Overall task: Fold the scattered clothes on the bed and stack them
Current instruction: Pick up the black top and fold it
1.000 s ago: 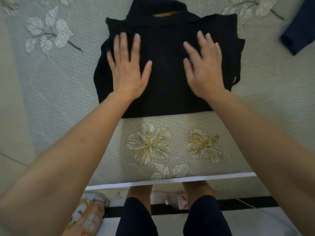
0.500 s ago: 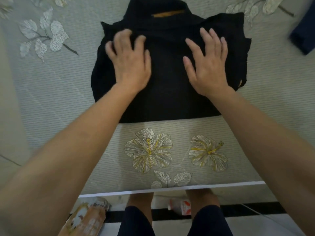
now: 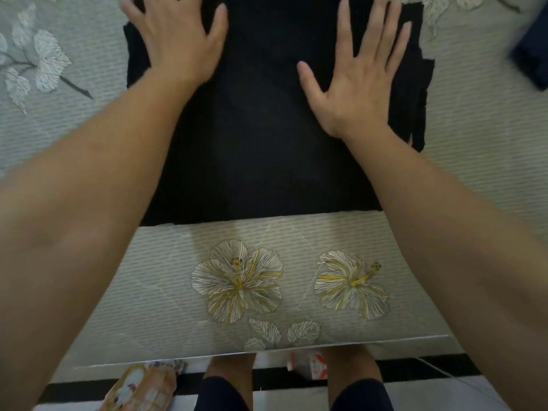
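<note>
Since half a second ago both hands have slid up the black garment and apart, the view has drawn closer, and the collar with its orange label has left the top of the frame; the left hand, whose fingers were bunched then, now lies spread near the garment's upper left corner, its fingertips partly cut off by the frame edge; the right hand lies flat on the upper right part, its fingers straight and fanned wide, holding nothing. The garment lies flat on the bed, a dark, near-rectangular shape with a straight near hem; its right side shows uneven, layered edges where cloth is folded in; the surface between the hands looks smooth. Just beyond the hem, 2 printed hibiscus flowers sit side by side on the pale green bed cover. A navy garment, blurred, lies well apart at the right edge. On the floor below the bed's edge lie a printed packet and a small carton.
</note>
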`<state>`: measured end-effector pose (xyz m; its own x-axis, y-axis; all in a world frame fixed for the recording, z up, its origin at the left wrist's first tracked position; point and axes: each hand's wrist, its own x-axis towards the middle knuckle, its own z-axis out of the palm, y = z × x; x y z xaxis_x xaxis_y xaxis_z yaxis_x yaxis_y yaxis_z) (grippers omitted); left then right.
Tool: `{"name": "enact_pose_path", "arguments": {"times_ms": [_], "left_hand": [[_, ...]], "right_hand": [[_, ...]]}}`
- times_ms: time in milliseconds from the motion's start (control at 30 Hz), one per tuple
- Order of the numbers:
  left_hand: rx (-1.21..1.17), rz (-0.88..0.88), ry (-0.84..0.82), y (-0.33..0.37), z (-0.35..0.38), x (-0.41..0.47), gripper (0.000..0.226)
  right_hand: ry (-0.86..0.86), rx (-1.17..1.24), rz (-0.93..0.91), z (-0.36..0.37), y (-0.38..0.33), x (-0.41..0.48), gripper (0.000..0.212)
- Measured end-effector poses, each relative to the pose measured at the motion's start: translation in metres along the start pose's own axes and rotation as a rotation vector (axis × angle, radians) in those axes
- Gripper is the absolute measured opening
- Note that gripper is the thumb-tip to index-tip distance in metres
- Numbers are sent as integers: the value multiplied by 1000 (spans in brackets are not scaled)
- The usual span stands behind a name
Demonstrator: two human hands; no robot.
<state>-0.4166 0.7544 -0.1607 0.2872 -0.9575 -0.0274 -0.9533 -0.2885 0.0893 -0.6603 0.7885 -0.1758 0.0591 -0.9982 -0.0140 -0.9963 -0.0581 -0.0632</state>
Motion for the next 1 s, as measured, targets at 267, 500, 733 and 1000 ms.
{"name": "enact_pose_path", "arguments": {"times_ms": [267,500,733,1000], "left_hand": [[96,160,-34,39,-17,-42,56],[133,254,-186,44,23,-49,62],[34,270,-372,46,-7,-49,69],[115,673,-511,41,-30,-178,111]], "right_hand": [[86,65,9,-1,0,-5,69],[151,157,10,7,0,-2,52],[144,494,-15,-17,6,-8,42],[-155,540,758,-70,53,-78,96]]}}
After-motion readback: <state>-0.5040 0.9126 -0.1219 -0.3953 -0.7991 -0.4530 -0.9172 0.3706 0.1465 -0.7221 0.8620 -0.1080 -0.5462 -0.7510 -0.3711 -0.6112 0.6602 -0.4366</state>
